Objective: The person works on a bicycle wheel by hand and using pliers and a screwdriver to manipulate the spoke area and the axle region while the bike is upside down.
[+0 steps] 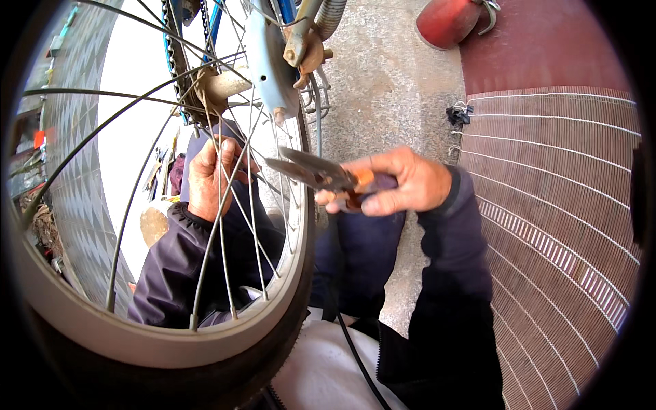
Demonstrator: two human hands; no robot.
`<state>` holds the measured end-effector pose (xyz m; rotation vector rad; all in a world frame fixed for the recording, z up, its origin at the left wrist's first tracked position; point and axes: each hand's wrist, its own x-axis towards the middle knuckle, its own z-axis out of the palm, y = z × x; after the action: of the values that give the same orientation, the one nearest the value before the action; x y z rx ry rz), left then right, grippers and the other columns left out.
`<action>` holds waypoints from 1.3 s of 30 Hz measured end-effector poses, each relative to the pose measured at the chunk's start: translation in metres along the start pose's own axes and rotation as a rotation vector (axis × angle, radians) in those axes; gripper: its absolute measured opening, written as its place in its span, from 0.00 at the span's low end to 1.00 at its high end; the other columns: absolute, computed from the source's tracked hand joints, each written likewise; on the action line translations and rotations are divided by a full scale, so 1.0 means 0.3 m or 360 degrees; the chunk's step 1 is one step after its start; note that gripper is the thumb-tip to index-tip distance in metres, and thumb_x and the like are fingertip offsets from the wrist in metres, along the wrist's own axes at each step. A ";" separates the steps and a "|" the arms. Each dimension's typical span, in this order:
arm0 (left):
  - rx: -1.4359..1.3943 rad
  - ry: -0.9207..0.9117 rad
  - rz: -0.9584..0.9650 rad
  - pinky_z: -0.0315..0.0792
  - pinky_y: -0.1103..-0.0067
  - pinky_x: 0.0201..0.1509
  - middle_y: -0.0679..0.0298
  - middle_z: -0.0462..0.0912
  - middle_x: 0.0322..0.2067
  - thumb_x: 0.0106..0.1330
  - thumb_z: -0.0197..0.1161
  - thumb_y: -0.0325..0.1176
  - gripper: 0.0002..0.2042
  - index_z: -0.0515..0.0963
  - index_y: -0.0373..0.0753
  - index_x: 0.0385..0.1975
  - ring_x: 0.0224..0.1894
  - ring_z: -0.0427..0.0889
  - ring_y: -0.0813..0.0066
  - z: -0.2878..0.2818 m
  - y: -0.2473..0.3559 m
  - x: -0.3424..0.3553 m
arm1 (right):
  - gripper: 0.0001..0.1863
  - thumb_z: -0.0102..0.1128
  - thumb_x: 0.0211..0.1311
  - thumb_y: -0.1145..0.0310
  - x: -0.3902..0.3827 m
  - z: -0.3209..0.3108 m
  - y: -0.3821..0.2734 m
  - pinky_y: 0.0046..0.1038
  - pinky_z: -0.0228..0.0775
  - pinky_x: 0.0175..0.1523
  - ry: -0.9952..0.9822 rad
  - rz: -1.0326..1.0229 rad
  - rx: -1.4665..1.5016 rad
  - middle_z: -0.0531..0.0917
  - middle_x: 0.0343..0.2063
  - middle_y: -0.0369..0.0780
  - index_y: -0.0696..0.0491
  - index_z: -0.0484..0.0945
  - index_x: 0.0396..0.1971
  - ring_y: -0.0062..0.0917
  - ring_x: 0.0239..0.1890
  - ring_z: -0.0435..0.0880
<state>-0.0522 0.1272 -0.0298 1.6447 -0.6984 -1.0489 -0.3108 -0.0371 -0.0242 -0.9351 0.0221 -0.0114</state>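
Cut off along the lower left, a bicycle wheel [171, 347] is seen nearest, its spokes crossing in front of the left hand [205, 184]. The fingers there are curled; whether anything is pinched by them cannot be told. At the wheel's right side, pliers [326, 178] are gripped by the right hand [413, 183], jaws parted, the handles partly hidden by the fingers. Beyond the spokes, the chain [179, 78] is cropped by the top edge. On the right, a slatted mat [547, 184] is laid out. Farther up, a red rounded vessel [444, 24] is cut off, its contents hidden.
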 end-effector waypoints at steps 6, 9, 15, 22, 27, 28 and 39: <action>-0.0014 -0.0060 0.0010 0.73 0.84 0.23 0.63 0.78 0.23 0.74 0.48 0.38 0.12 0.71 0.37 0.34 0.27 0.82 0.74 -0.014 -0.029 0.009 | 0.33 0.54 0.60 0.81 -0.096 0.234 0.091 0.26 0.63 0.61 0.0526 0.0017 0.0158 0.77 0.51 0.43 0.62 0.57 0.66 0.25 0.52 0.76; 0.0012 -0.0085 -0.0001 0.73 0.84 0.24 0.63 0.78 0.24 0.75 0.47 0.38 0.12 0.71 0.37 0.34 0.26 0.82 0.75 -0.023 -0.027 0.015 | 0.33 0.56 0.59 0.79 -0.079 0.320 0.079 0.26 0.64 0.60 0.0812 0.0050 0.0188 0.76 0.51 0.43 0.62 0.58 0.65 0.24 0.51 0.76; -0.0046 -0.0083 -0.0020 0.73 0.84 0.24 0.64 0.77 0.24 0.75 0.46 0.37 0.11 0.71 0.36 0.37 0.26 0.82 0.77 -0.011 -0.035 0.026 | 0.29 0.53 0.58 0.78 -0.049 0.381 0.044 0.35 0.69 0.59 0.1011 0.0020 0.0363 0.74 0.54 0.48 0.62 0.61 0.61 0.34 0.52 0.78; -0.0049 -0.0104 0.0022 0.73 0.84 0.25 0.63 0.78 0.24 0.75 0.46 0.36 0.11 0.71 0.35 0.36 0.25 0.83 0.77 -0.023 -0.048 0.031 | 0.29 0.52 0.61 0.77 -0.043 0.409 0.087 0.32 0.72 0.52 0.1342 0.0058 0.0588 0.77 0.50 0.46 0.56 0.60 0.64 0.30 0.46 0.80; -0.0018 -0.0124 0.0035 0.73 0.84 0.24 0.62 0.79 0.23 0.75 0.46 0.36 0.11 0.71 0.36 0.35 0.25 0.82 0.77 -0.020 -0.040 0.038 | 0.23 0.49 0.64 0.76 -0.041 0.400 0.089 0.20 0.70 0.48 0.1392 0.0154 0.0057 0.80 0.44 0.41 0.60 0.66 0.60 0.19 0.42 0.78; -0.0030 -0.0140 0.0060 0.73 0.84 0.24 0.62 0.80 0.23 0.75 0.46 0.37 0.11 0.71 0.36 0.35 0.24 0.82 0.77 -0.026 -0.039 0.036 | 0.23 0.48 0.64 0.76 -0.040 0.400 0.064 0.19 0.70 0.47 0.1372 0.0232 -0.0023 0.80 0.44 0.40 0.60 0.66 0.59 0.18 0.42 0.77; 0.0035 -0.0185 0.0029 0.73 0.84 0.24 0.62 0.80 0.23 0.75 0.47 0.39 0.12 0.71 0.37 0.37 0.24 0.79 0.78 -0.036 -0.043 0.040 | 0.30 0.44 0.57 0.84 -0.016 0.442 -0.084 0.27 0.78 0.39 0.0947 0.0360 0.0394 0.75 0.55 0.50 0.62 0.59 0.63 0.35 0.53 0.78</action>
<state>-0.0378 0.1259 -0.0446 1.6029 -0.8024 -1.1343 -0.3123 0.0547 0.0749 -0.6503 0.6636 -0.0809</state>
